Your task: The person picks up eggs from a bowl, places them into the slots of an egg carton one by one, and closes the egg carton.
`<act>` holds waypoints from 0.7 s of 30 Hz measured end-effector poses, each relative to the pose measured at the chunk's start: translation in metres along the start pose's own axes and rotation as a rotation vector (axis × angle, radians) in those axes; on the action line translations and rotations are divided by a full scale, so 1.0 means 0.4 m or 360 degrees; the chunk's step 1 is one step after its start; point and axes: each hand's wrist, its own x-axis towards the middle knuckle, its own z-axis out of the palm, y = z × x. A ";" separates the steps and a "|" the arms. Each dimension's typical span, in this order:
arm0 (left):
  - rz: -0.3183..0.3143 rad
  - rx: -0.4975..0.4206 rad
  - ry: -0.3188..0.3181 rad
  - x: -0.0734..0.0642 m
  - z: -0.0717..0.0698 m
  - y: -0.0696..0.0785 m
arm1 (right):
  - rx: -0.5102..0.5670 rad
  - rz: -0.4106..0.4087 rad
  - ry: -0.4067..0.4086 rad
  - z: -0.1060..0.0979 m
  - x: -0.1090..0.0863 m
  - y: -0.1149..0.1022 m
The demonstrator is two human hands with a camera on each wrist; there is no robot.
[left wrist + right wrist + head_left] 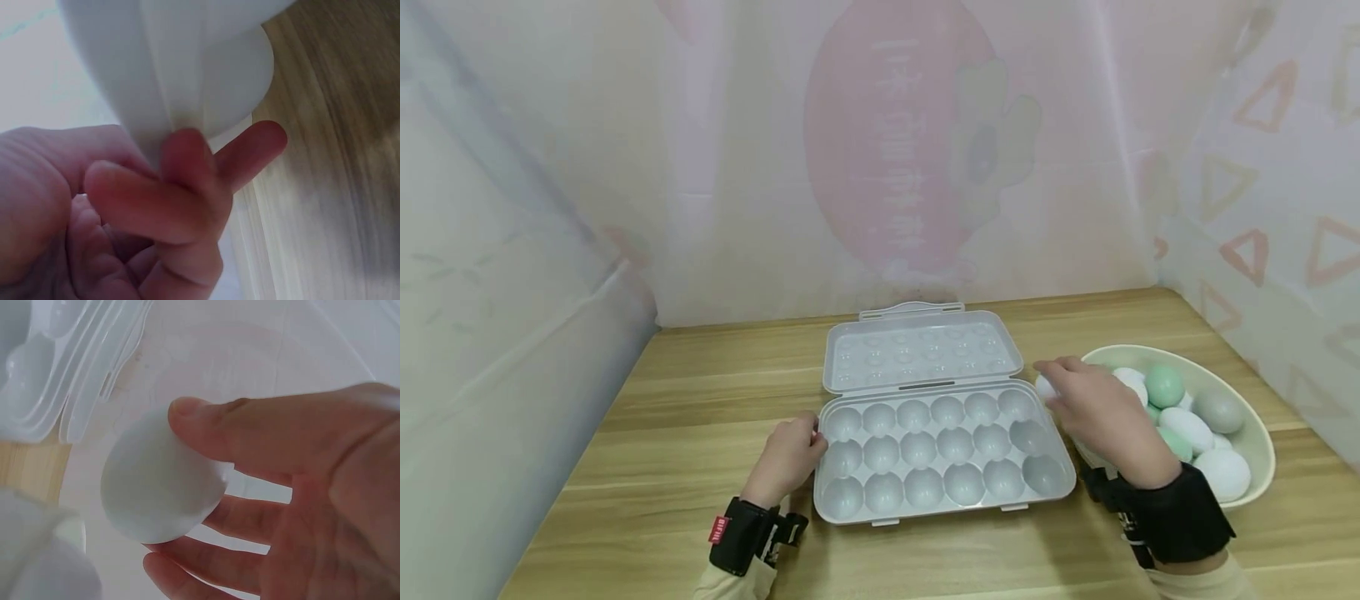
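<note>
Between the two hands sits a white tray [936, 454], its three rows of six round wells facing up, with its lid [922, 354] folded back flat just beyond it on the far side from the person. The left hand [784, 457] has its fingers curled at the tray's near edge, the thumb on one face and fingertips on the other, pinching the rim; I take it that this grip steadies the light plastic. On the opposite side, the right hand [1108, 417] holds one egg [159, 481], the thumb along its top and the fingers spread beneath, parted only as far as the shell's width needs. That loose cradle seems chosen to keep a smooth, rounded thing from slipping without squeezing it hard. The egg is just beside the tray's far corner, on the right hand's side, though I can't tell whether it touches the edge. Under and beyond the right wrist stands a cream oval bowl [1261, 446], probably put there so that hand can reach it without crossing the tray. As for the egg, it looks plain and smooth, white with a faint cool tint, a little longer than it is wide, and I see no crack on the part that shows. Its neighbours in the bowl are white eggs [1223, 473], a few mint green ones [1165, 386] and a grey one [1217, 411].
</note>
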 end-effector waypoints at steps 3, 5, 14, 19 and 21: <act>-0.0016 -0.0008 -0.0009 -0.001 0.001 0.005 | -0.0009 -0.0046 0.0015 0.010 0.007 -0.017; -0.0015 -0.0011 -0.0011 -0.002 0.002 0.007 | -0.0004 -0.0079 0.0020 0.017 0.011 -0.028; -0.0004 -0.0018 -0.0011 -0.004 0.006 0.011 | -0.0034 -0.0196 0.0065 0.056 0.027 -0.075; 0.0030 -0.0011 0.0009 -0.006 0.006 0.011 | -0.0070 -0.0238 0.0081 0.070 0.035 -0.104; 0.0035 -0.0021 0.0010 -0.006 0.006 0.010 | -0.0085 -0.0244 0.0072 0.075 0.039 -0.117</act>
